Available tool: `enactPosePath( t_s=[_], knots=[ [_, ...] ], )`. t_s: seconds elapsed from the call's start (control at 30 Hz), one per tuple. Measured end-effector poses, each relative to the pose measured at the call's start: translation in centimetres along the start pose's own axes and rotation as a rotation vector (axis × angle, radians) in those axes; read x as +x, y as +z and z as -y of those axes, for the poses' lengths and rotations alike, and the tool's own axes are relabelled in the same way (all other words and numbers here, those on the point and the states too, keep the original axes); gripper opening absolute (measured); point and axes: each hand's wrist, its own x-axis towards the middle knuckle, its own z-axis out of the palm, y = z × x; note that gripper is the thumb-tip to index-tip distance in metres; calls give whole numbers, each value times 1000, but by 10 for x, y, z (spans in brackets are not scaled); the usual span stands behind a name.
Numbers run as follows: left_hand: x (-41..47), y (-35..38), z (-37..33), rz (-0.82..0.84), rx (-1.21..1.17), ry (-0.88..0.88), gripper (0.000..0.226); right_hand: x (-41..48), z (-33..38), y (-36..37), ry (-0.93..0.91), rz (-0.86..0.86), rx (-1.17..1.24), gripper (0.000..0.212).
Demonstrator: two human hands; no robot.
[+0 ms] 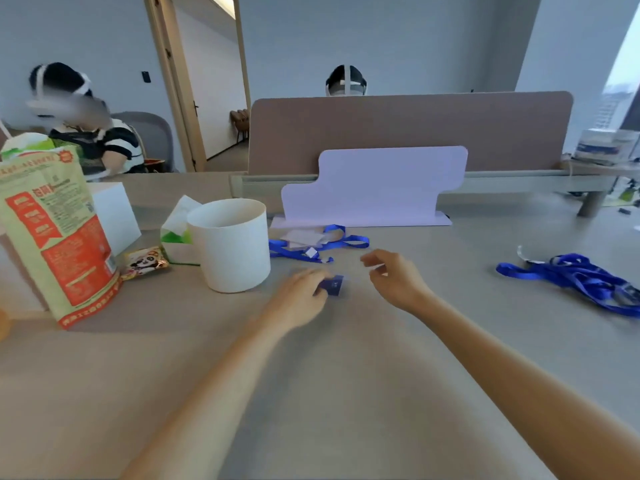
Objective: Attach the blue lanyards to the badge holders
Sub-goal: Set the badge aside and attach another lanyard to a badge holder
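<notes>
My left hand (300, 295) rests on the table with its fingers on a small dark blue badge holder (333, 285). My right hand (394, 276) hovers just right of it, fingers curled and apart, with nothing in them. Behind the hands lies a blue lanyard (332, 244) looped around clear badge holders (300, 238). A heap of several blue lanyards (581, 279) lies at the far right of the table. The picture is blurred by motion.
A white cylindrical tub (231, 243) stands left of my left hand. Further left are a red and green bag (55, 233), a snack packet (144, 263), a tissue box (177, 233) and a white box (114, 216). A white board stand (374, 188) and brown partition (408, 129) close off the back.
</notes>
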Motion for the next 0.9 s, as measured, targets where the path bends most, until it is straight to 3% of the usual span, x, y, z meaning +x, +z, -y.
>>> enactPosePath(
  t_s=[0.4, 0.53, 0.77, 0.9],
  knots=[
    [38, 71, -73, -47, 323, 126, 38, -49, -88, -65, 104, -138, -43, 37],
    [58, 86, -123, -51, 185, 186, 39, -59, -115, -105, 179, -266, -74, 33],
    [111, 146, -228, 137, -66, 250, 49, -74, -169, -159, 367, -483, -514, 44],
    [138, 175, -259, 164, 40, 300, 49, -71, -193, -182, 438, -412, -612, 36]
  ],
)
